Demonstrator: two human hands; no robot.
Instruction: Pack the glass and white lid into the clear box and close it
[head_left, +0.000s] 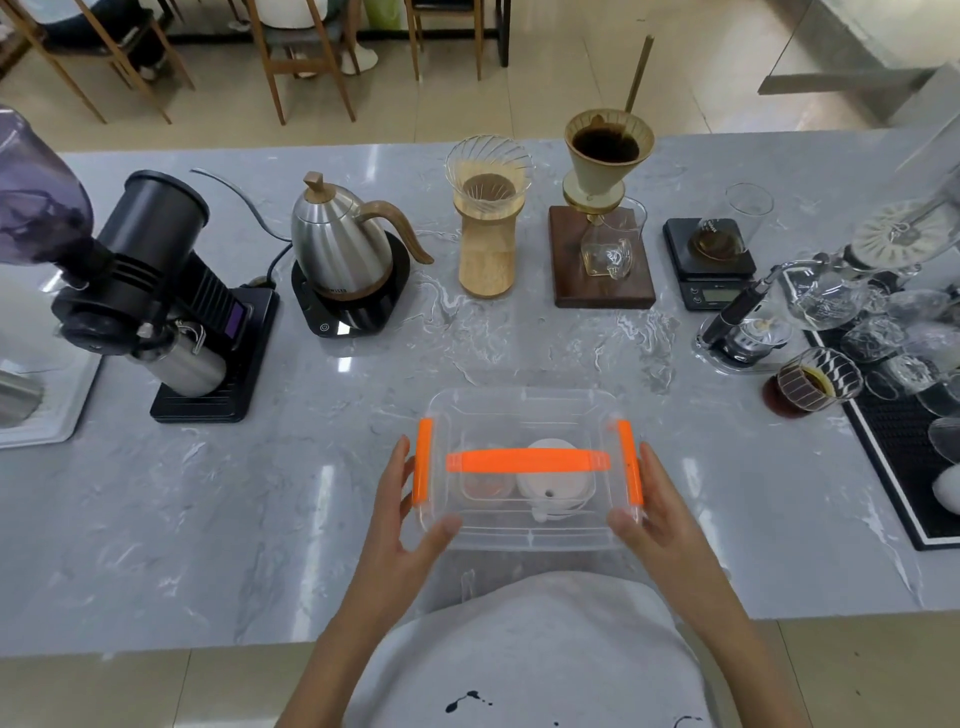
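Observation:
A clear box (524, 410) with an orange carry handle and orange side clips stands on the marble counter in front of me, its cover on top. Through the plastic I see the glass (480, 486) at the left and the white lid (556, 480) at the right. My left hand (410, 512) rests against the box's left side by the left orange clip (423, 462), thumb at the near corner. My right hand (649, 512) presses the right side by the right orange clip (629, 462). Both hands grip the box between them.
Along the back of the counter (322, 499) stand a black grinder (156, 291), a steel kettle (343, 244), two drippers (488, 213), and a scale (709, 260). Glassware crowds a black mat (883, 457) at the right. A dark cup (813, 384) sits near it.

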